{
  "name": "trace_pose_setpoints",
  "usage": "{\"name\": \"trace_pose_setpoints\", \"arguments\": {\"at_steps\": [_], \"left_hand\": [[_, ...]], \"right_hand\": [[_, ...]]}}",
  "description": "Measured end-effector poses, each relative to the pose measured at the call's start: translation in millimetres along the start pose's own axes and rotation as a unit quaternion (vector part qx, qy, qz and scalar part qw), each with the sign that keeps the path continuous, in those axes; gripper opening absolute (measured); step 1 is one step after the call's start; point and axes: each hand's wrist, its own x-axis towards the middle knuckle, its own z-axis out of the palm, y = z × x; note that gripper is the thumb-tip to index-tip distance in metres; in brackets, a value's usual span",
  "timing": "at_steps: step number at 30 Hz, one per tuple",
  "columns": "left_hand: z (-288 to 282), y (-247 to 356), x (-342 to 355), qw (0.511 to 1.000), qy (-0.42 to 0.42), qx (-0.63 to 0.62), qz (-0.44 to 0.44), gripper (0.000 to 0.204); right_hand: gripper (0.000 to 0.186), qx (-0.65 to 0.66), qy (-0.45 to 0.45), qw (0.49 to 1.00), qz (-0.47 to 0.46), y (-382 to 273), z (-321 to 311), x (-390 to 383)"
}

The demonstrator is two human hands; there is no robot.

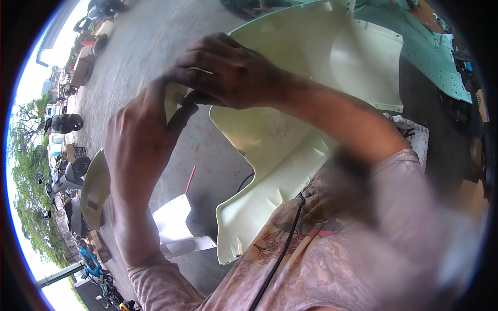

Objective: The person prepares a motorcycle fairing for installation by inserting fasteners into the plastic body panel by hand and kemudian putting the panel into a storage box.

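My left hand and my right hand meet at the upper left of centre. Between their fingers shows a small bit of a pale plastic piece, with the fingers of both hands closed about it. The fingers hide most of it, and I cannot tell whether it belongs to a larger panel. Under my right forearm lies a large, curved, pale yellow-green plastic panel, resting against my lap, with small pointed tabs along its near edge. Beyond my left forearm a curved greyish-beige panel is partly covered by the arm.
A white panel lies low at centre-left, near a thin red stick. More moulded panels stand at the upper right: a pale one and a mint-green one. Scooters and boxes line the left side of the grey floor.
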Motion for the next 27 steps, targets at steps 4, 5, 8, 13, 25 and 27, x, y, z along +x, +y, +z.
{"name": "trace_pose_setpoints", "arguments": {"at_steps": [4, 5, 8, 13, 25, 27], "left_hand": [[-3.6, 1.3, 1.9, 1.000, 0.009, -0.005, 0.012, 0.036], [-3.1, 1.7, 2.0, 1.000, 0.012, -0.003, 0.015, 0.036], [-2.9, 2.5, 1.5, 1.000, 0.014, 0.003, 0.019, 0.035], [-6.7, 1.2, 1.7, 1.000, 0.010, 0.003, 0.029, 0.035], [-3.6, 0.7, 8.5, 1.000, -0.022, 0.000, 0.014, 0.034], [3.9, 6.2, 15.2, 0.999, -0.028, -0.027, -0.031, 0.039]], "right_hand": [[0.044, -0.001, 0.024, 1.000, 0.011, -2.7, -2.2, 4.8], [0.044, 0.000, 0.021, 1.000, 0.013, -2.4, -2.5, 4.3], [0.044, 0.002, 0.019, 1.000, 0.009, -2.2, -3.2, 4.4], [0.044, -0.022, 0.028, 0.999, -0.011, -1.6, -3.6, 7.6], [0.045, -0.005, -0.039, 0.997, 0.066, -4.4, -16.6, 5.0], [0.045, -0.017, -0.045, 0.992, 0.115, -11.8, -42.2, -13.0]]}}
